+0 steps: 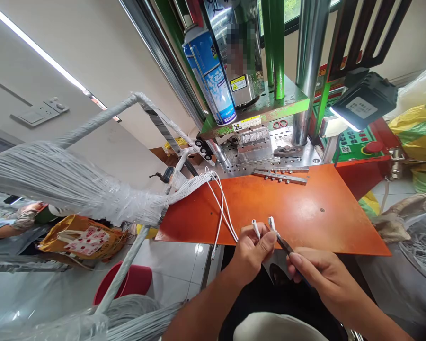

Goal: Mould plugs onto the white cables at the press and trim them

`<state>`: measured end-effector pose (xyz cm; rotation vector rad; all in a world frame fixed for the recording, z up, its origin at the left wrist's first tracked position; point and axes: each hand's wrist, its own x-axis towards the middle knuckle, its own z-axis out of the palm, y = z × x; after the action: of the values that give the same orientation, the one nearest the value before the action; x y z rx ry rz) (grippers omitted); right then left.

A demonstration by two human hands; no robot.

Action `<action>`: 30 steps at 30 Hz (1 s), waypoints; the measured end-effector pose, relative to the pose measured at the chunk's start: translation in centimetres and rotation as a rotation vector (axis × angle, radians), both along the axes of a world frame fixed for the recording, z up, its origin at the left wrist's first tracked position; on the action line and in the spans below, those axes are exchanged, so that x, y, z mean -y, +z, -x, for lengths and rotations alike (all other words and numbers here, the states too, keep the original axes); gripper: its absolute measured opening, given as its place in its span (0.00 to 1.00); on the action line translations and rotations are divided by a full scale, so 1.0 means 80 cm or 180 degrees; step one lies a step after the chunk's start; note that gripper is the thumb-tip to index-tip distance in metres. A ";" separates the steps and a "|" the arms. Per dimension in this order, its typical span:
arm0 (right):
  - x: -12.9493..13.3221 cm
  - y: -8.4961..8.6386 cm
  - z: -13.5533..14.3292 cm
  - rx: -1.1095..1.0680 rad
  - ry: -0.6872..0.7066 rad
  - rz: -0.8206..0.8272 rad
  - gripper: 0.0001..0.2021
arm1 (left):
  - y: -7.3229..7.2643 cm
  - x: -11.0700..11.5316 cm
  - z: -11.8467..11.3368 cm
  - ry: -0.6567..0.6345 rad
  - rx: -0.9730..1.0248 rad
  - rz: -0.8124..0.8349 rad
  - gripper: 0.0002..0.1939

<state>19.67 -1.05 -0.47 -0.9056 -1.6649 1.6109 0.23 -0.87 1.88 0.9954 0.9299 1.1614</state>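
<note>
My left hand (253, 251) is closed on white cables, whose small white connector ends (256, 229) stick up past the fingers. My right hand (312, 267) grips a dark, slim metal tool (284, 244). Its tip touches or lies right beside another white connector end (271, 223) near my left fingertips. Both hands are over the front edge of the orange table (298, 208). A few white cables (224, 208) run from my left hand back to a large wrapped bundle (128, 201) at the left. Two metal strips with small pegs (280, 177) lie at the table's back.
Behind the table stands a green press with a metal mold (254, 142), a blue spray can (213, 78) and a lamp (364, 102). A wrapped frame (122, 274) and red bucket (142, 282) are left. A bag-lined container (421, 246) stands right. A person's arm (7, 231) shows far left.
</note>
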 end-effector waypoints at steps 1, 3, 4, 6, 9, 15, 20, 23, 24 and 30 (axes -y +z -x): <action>0.000 0.002 0.001 0.0163 -0.0141 -0.0264 0.26 | 0.000 0.002 -0.002 0.0231 -0.0233 -0.0140 0.25; 0.000 0.002 0.005 0.0464 -0.0431 -0.0895 0.23 | 0.000 0.004 -0.008 0.0536 -0.0505 -0.0165 0.26; -0.001 0.001 0.006 0.0601 -0.0583 -0.1256 0.22 | 0.000 0.004 -0.010 0.0635 -0.0515 -0.0091 0.27; -0.003 -0.003 0.008 0.0873 -0.0920 -0.2028 0.20 | 0.002 0.001 -0.013 0.0658 -0.0275 0.0161 0.29; -0.012 -0.009 0.006 0.1346 -0.1287 -0.3032 0.18 | 0.006 -0.004 -0.009 0.0286 0.0423 0.0729 0.29; -0.038 -0.001 -0.016 0.1707 -0.1120 -0.4004 0.16 | 0.019 -0.001 0.011 -0.0423 0.1159 0.1492 0.26; -0.047 0.010 -0.026 0.1760 -0.0853 -0.4004 0.14 | 0.021 0.005 0.011 -0.0600 0.1279 0.1401 0.26; -0.044 0.010 -0.026 0.1736 -0.0780 -0.3680 0.15 | 0.016 0.005 0.007 -0.0499 0.1089 0.1009 0.27; -0.042 0.009 -0.029 0.1747 -0.0740 -0.3493 0.16 | 0.014 0.005 0.007 -0.0398 0.0935 0.0859 0.27; -0.037 0.020 -0.076 0.1937 -0.0220 -0.2711 0.18 | 0.016 0.008 0.022 0.0143 -0.0926 0.0017 0.20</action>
<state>25.74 1.95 1.17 -0.9966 -2.3906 0.4411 -1.52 -1.49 3.13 1.1641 1.1899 1.0672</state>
